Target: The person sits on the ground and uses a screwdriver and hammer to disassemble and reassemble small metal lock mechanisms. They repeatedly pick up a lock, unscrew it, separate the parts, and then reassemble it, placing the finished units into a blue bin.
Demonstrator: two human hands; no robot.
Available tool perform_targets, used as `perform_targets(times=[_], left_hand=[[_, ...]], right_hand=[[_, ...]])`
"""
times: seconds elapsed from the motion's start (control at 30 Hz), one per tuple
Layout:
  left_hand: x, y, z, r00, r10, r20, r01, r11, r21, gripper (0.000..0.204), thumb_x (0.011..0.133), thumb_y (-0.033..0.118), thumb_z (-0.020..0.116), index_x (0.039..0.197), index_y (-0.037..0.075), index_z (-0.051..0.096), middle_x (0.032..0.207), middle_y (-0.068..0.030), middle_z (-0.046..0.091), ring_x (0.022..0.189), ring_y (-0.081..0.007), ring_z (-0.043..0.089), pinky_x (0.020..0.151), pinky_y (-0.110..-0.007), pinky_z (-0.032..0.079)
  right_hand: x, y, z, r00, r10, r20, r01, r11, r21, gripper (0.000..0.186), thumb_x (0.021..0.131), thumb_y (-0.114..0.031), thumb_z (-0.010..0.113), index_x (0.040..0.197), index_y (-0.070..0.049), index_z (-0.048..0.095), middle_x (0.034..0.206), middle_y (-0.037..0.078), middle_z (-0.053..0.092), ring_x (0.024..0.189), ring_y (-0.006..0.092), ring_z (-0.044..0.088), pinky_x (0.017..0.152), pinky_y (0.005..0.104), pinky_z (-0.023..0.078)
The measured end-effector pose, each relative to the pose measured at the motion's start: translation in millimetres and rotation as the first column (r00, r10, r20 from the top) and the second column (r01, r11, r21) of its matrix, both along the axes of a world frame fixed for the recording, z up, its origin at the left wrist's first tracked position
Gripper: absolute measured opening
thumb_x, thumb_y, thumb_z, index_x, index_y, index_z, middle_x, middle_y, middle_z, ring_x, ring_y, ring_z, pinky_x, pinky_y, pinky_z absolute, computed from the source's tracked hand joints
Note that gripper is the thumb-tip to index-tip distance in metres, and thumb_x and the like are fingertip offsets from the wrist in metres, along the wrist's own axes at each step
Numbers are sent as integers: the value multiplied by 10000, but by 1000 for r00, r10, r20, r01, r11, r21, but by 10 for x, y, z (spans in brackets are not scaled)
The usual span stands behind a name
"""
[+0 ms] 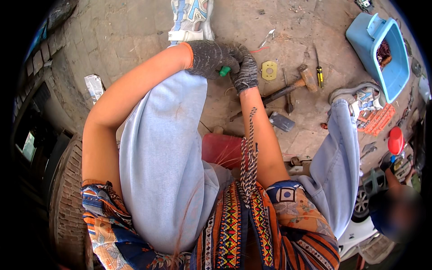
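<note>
My left hand point(209, 58), in a dark grey knit glove with an orange cuff, is closed beside my left knee. A small green piece point(224, 71) sticks out at its fingers; most of it is hidden, so I cannot tell its kind. My right hand point(245, 72), in a similar grey glove, meets the left with its fingers curled in. What the right fingers grip, if anything, is hidden. Close to the right hand, a yellowish plate with a round hole point(269, 70) lies on the ground. A hammer point(308, 80) with a wooden handle lies beyond it.
A yellow-and-black screwdriver point(320, 75) and a dark rectangular block point(282, 121) lie on the brick ground. On the right stand a light blue bin point(366, 56) and an orange tray point(376, 119). A red bowl point(396, 140) is near another person point(393, 179). A red seat point(227, 148) is beneath me.
</note>
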State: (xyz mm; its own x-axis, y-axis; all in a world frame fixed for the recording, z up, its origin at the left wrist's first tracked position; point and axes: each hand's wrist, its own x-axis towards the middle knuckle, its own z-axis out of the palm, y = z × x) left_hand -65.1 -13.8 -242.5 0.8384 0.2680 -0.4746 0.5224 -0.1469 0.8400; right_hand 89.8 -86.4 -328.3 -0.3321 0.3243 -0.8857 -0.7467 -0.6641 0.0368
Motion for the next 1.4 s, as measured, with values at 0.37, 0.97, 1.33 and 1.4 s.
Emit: perform_targets(times=[0.37,0.97,1.33,1.4], left_hand=[[17,36,29,999,13,41,-13,1000,12,526,656,2,641,1159,146,592,1306,-83,486,1007,-286,569,885,-377,471],[-3,-15,-41,997,25,74,-30,998,61,530,645,-3,655,1153,138,600,1319,-83,479,1079,-293,532,919,-373,454],[35,20,0,997,10,76,-12,999,33,455,659,-1,644,1096,125,628,1300,-94,492,1071,-287,545,878,-368,473],[37,33,14,997,11,72,-12,1000,12,443,666,6,642,1092,124,628,1297,-96,494,1073,-290,545,879,-369,473]], right_hand=[[-1,-83,-181,995,-65,-76,63,998,-24,281,956,-250,441,1088,-49,587,1061,120,616,979,254,577,901,370,467],[-16,-104,-172,991,-98,-88,95,995,-37,262,946,-249,440,1036,-67,605,1004,108,633,942,251,588,884,390,478],[-12,-58,-81,993,-78,-93,74,996,-42,270,946,-259,437,1032,-70,610,998,106,636,946,256,589,890,394,477],[-5,-54,-78,996,-56,-72,52,997,-62,274,944,-261,437,1023,-69,615,992,107,639,943,256,591,884,394,480]])
